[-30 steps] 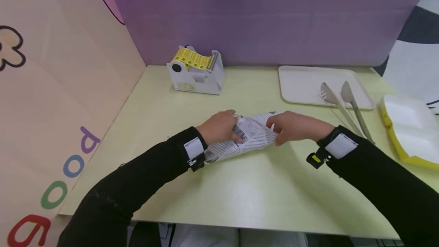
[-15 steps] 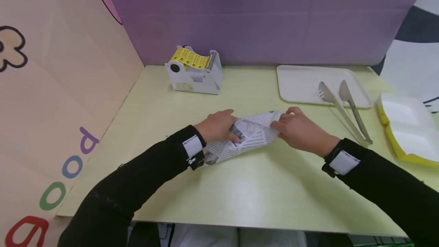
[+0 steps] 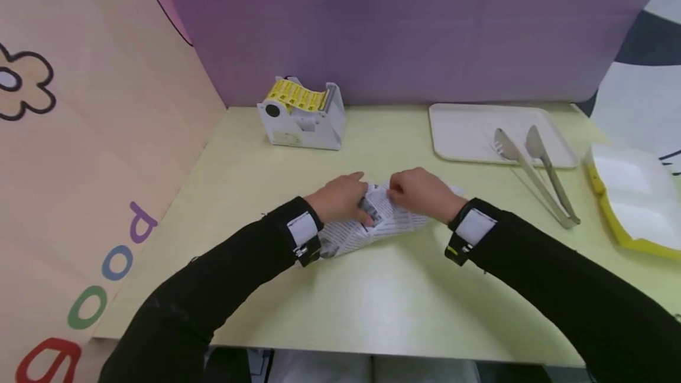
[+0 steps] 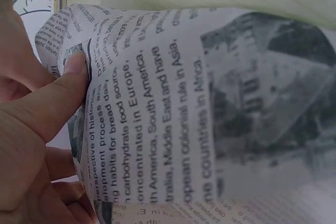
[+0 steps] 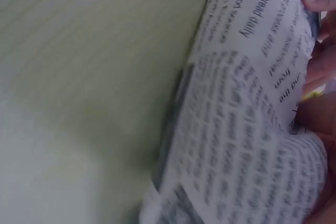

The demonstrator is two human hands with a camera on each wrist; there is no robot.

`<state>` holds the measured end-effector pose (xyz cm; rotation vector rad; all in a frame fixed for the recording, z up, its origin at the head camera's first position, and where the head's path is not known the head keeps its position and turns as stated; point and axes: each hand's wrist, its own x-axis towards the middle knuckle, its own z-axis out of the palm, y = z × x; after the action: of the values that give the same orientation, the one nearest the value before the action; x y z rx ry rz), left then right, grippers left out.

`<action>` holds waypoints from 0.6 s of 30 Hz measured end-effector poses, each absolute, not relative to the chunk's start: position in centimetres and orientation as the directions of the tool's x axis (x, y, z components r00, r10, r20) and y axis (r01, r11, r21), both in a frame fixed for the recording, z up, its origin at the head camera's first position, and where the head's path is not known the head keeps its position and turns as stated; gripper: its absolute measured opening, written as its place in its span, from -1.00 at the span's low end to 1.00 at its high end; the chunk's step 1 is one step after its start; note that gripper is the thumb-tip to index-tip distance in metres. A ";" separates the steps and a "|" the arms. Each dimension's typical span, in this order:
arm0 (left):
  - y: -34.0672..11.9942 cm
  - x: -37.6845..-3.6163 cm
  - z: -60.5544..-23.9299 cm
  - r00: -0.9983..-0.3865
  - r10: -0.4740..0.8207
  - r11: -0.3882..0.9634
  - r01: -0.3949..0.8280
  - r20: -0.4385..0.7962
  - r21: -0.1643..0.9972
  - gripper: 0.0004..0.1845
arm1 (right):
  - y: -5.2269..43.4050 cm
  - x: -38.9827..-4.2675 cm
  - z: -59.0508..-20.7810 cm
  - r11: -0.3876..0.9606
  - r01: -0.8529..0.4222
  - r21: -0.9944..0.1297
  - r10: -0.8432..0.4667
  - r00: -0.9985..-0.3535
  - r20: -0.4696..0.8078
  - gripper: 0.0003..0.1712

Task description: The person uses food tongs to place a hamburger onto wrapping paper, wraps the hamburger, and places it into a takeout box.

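Observation:
A long bundle wrapped in newsprint-patterned paper (image 3: pixel 353 235) lies on the table in front of me; what it contains is hidden. My left hand (image 3: pixel 340 198) grips its middle, with the thumb (image 4: pixel 63 85) pressed on the printed face and the other fingers behind it. Close beside it, my right hand (image 3: pixel 424 194) pinches the paper, its fingers curled at the folded-over right part. In the right wrist view the paper (image 5: pixel 236 129) bulges in a loose fold near the right hand's fingers (image 5: pixel 317 114).
At the back left stands a white label dispenser (image 3: pixel 303 126) with a yellow label roll. A white tray (image 3: pixel 468 135) lies at the back right, with metal tongs (image 3: pixel 553 194) leaning across its front edge. An opened yellow-and-white takeout box (image 3: pixel 633 200) sits at far right.
My right hand first took hold of the paper's right end, then moved left with it, folding it toward the left hand. The left hand has stayed in place.

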<state>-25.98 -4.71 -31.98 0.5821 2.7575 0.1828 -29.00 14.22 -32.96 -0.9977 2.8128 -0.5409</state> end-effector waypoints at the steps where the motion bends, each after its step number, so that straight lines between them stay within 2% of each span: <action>1: -4.6 -25.9 -32.1 -0.866 0.411 0.909 0.368 -0.284 0.193 -0.28 | 14.1 -29.2 -33.3 0.738 -0.552 -0.389 -0.607 -0.794 -0.025 -0.78; 6: -4.7 -25.7 -32.5 -0.871 0.403 0.913 0.361 -0.282 0.190 -0.33 | 14.4 -30.2 -34.3 0.784 -0.342 -0.518 -0.505 -0.837 -0.211 -0.64; 9: -4.8 -25.7 -32.3 -0.875 0.394 0.917 0.356 -0.281 0.178 -0.39 | 14.6 -30.3 -34.4 0.785 -0.340 -0.518 -0.505 -0.836 -0.217 -0.61; 15: -4.8 -25.9 -31.8 -0.859 0.400 0.912 0.336 -0.320 0.236 -0.13 | 17.0 -30.1 -33.2 0.818 -0.406 -0.407 -0.483 -0.869 -0.104 -0.64; 18: -4.8 -25.9 -31.7 -0.845 0.413 0.905 0.340 -0.340 0.256 -0.13 | 19.8 -30.5 -32.3 0.871 -0.399 -0.288 -0.437 -0.896 -0.080 -0.67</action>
<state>-25.91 -4.83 -31.66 0.5517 2.6758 0.2610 -30.48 19.84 -32.35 -0.6509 2.9000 -0.4006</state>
